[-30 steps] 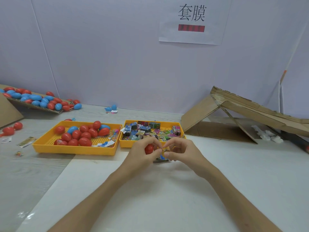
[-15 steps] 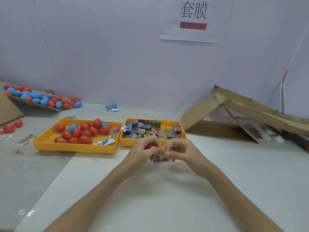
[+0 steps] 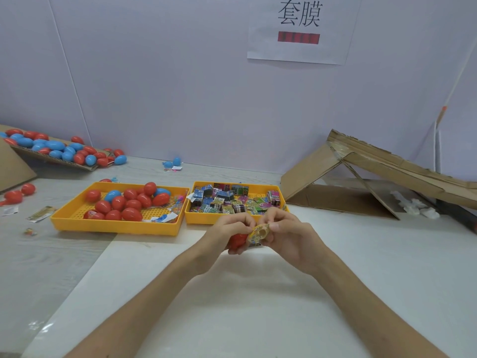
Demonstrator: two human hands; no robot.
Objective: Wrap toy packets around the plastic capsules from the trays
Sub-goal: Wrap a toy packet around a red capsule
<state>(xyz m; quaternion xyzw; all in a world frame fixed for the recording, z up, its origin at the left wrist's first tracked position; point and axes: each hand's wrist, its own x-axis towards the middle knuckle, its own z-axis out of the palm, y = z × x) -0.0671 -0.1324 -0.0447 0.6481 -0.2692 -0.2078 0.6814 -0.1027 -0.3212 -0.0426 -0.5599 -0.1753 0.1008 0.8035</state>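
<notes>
Head: left grip (image 3: 225,235) clasps capsule (image 3: 237,242), right grip (image 3: 287,237) pinches packet (image 3: 258,232) at capsule's 3 o'clock; capsule may slip, packet tear.

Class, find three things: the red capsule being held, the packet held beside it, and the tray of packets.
red capsule (image 3: 237,241): head view, on its bare red side.
packet (image 3: 259,232): head view, on its yellow open end.
tray of packets (image 3: 199,219): head view, on its yellow front wall.
</notes>
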